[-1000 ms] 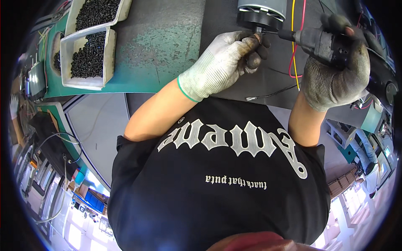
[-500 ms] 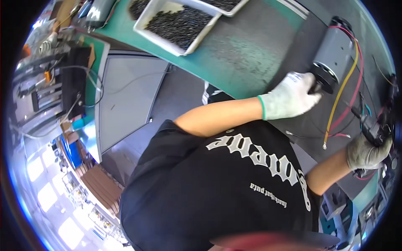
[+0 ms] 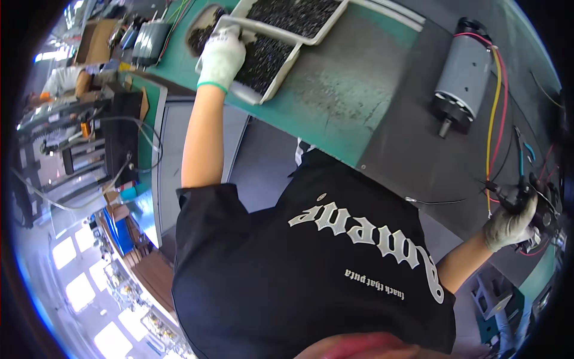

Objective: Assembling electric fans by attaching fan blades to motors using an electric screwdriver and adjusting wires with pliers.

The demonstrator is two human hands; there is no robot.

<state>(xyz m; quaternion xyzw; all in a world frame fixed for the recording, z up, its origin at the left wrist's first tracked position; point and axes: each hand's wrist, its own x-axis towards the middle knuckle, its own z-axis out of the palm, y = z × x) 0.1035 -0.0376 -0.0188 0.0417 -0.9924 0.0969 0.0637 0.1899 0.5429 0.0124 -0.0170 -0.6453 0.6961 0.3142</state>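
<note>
My left hand (image 3: 221, 60), in a pale glove with a green cuff, is lying over the left part of a white bin (image 3: 280, 74) filled with small black parts (image 3: 262, 63); its fingertips are hiding from view, so I cannot tell whether they are pinching anything or standing apart; a second bin (image 3: 329, 26) of similar parts is sitting right behind.

Well off on the other side, my right hand (image 3: 511, 226), gloved too, is gripping a dark power tool (image 3: 515, 198), fingers wrapped around it.

The grey motor (image 3: 463, 78) is lying between my hands, farther from me, on a dark mat (image 3: 406, 155), its shaft pointing my way; a yellow wire (image 3: 495, 119) and a red wire (image 3: 504, 107) are trailing down beside it; pliers (image 3: 528, 151) with blue-green handles are resting near the tool.

Under the bins a green tabletop (image 3: 341, 84) is showing dark scuffs and wear; another motor (image 3: 149, 43) is standing out at its left end; below, a grey panel (image 3: 200, 134) is leaning into sight; brown cardboard (image 3: 156, 275) and bright panes (image 3: 81, 291) are filling the room at lower left.
</note>
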